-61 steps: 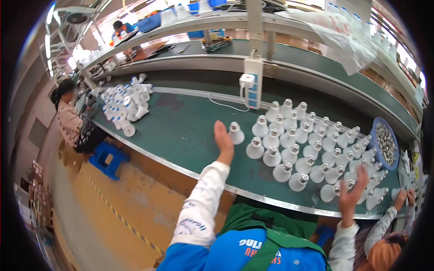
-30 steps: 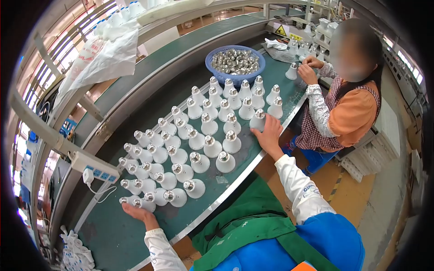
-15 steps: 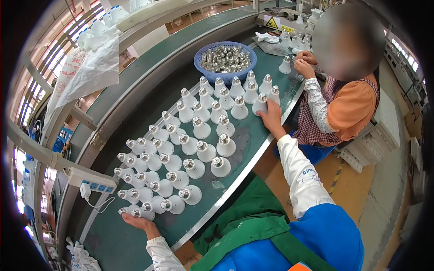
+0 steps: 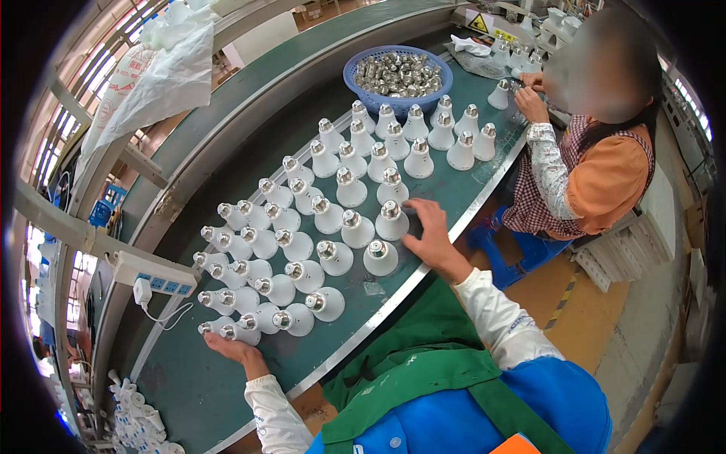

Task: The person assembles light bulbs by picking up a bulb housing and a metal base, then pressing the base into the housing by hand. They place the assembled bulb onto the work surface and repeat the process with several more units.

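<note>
Many white LED bulbs [image 4: 350, 188] with silver metal caps stand upright in slanting rows on the green conveyor belt [image 4: 355, 299]. My right hand [image 4: 432, 238] is at the near side of the rows, thumb and fingers apart, beside a bulb [image 4: 392, 222] and holding nothing. Down at the left end of the group, my left hand [image 4: 233, 349] rests along the outermost bulbs [image 4: 219, 327], fingers stretched out against them. Its thumb is partly hidden by the bulbs.
A blue basket [image 4: 448, 79] of metal caps stands behind the bulbs. A co-worker [image 4: 597, 170] sits at the right, hands by another bulb [image 4: 498, 94]. A power strip [image 4: 155, 276] is at left, above a heap of white parts [image 4: 138, 420].
My right hand has let go of a bulb at the far right and come back nearer to me, fingers opening. My left hand stays by the left-end bulbs. The view has shifted slightly.
</note>
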{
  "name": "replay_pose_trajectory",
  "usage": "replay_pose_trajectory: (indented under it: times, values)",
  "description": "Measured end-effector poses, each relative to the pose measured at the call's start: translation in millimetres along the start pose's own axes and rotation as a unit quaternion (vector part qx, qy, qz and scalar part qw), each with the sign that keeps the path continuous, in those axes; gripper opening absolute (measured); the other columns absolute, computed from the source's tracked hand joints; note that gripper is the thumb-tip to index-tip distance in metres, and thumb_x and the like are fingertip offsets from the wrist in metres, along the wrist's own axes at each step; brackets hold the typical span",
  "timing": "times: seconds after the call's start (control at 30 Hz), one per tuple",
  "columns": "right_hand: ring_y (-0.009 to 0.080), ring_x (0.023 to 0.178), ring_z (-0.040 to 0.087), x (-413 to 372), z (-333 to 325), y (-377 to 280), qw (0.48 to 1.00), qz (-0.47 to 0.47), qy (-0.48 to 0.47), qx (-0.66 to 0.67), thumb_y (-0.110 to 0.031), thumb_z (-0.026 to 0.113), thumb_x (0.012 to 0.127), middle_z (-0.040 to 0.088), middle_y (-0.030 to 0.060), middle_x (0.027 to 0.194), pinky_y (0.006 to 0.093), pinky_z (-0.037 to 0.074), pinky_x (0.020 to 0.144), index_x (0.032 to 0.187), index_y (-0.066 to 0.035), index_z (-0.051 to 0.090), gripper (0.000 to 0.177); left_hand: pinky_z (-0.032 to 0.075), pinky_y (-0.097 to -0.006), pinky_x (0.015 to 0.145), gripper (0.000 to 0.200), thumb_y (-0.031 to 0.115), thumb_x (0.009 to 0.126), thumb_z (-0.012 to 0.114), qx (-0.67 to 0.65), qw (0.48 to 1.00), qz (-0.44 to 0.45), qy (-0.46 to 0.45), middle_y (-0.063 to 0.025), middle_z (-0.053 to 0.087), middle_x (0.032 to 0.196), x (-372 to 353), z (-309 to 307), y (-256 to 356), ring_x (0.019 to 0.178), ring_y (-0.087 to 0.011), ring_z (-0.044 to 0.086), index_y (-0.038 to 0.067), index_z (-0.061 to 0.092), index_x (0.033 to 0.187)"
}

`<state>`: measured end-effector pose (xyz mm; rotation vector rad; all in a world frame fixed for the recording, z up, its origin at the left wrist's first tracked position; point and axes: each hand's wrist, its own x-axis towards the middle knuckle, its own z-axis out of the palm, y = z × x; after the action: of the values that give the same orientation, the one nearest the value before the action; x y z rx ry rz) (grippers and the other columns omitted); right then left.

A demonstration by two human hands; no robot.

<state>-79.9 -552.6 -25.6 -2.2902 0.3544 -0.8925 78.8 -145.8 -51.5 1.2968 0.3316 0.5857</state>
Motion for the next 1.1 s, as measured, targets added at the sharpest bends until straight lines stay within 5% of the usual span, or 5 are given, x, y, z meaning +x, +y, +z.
replay_pose_trajectory:
  times: [0.2, 0.7, 0.8, 1.0, 1.1]
  values:
    - [0.0276, 0.103, 0.044, 4, 18, -5, 0.998, 0.014, 0.005, -0.065, -0.029, 0.073, 0.061, 0.051, 0.0106, 0.108, 0.0390, 0.028, 0.088, 0.110, -0.007, 0.049, 0.059, 0.044, -0.0356, 0.088, 0.042, 0.035, 0.094, 0.037, -0.013, 1.000, -0.006, -0.019, -0.0090, 0.049, 0.113, -1, 0, 2, 0.101, -0.0217, 0.052, 0.004, 0.038, 0.122]
    - [0.0263, 0.092, 0.050, 41, -39, 56, 0.962, 0.032, 0.180, -0.202, -0.024, 0.068, 0.059, 0.056, 0.0101, 0.093, 0.0388, 0.028, 0.084, 0.097, -0.005, 0.054, 0.044, 0.041, -0.0368, 0.090, 0.047, 0.037, 0.094, 0.037, -0.011, 1.000, -0.026, -0.009, -0.0128, 0.045, 0.121, -7, 7, 12, 0.107, -0.0244, 0.048, 0.003, 0.036, 0.126]
    - [0.0269, 0.090, 0.052, 53, -47, 69, 0.952, 0.113, 0.132, -0.252, -0.023, 0.063, 0.060, 0.057, 0.0108, 0.091, 0.0400, 0.030, 0.082, 0.090, -0.005, 0.055, 0.036, 0.039, -0.0357, 0.091, 0.046, 0.037, 0.094, 0.037, 0.015, 1.000, 0.002, -0.018, -0.0121, 0.044, 0.120, 3, -5, -3, 0.107, -0.0235, 0.047, 0.003, 0.036, 0.125]
    - [0.0294, 0.097, 0.050, 58, -38, 79, 0.958, 0.203, 0.106, -0.172, -0.031, 0.070, 0.062, 0.054, 0.0132, 0.100, 0.0426, 0.031, 0.084, 0.100, -0.003, 0.052, 0.051, 0.039, -0.0354, 0.093, 0.046, 0.037, 0.095, 0.033, 0.019, 1.000, -0.003, -0.013, -0.0126, 0.043, 0.121, 0, -2, 0, 0.109, -0.0237, 0.047, 0.002, 0.034, 0.126]
    - [0.0328, 0.109, 0.039, 42, -32, 63, 0.948, 0.141, 0.228, -0.174, -0.030, 0.074, 0.064, 0.042, 0.0162, 0.118, 0.0439, 0.031, 0.088, 0.117, -0.003, 0.042, 0.068, 0.042, -0.0352, 0.089, 0.043, 0.036, 0.094, 0.037, 0.023, 1.000, 0.012, -0.005, -0.0103, 0.047, 0.117, -1, -2, 0, 0.104, -0.0218, 0.050, 0.004, 0.036, 0.123]
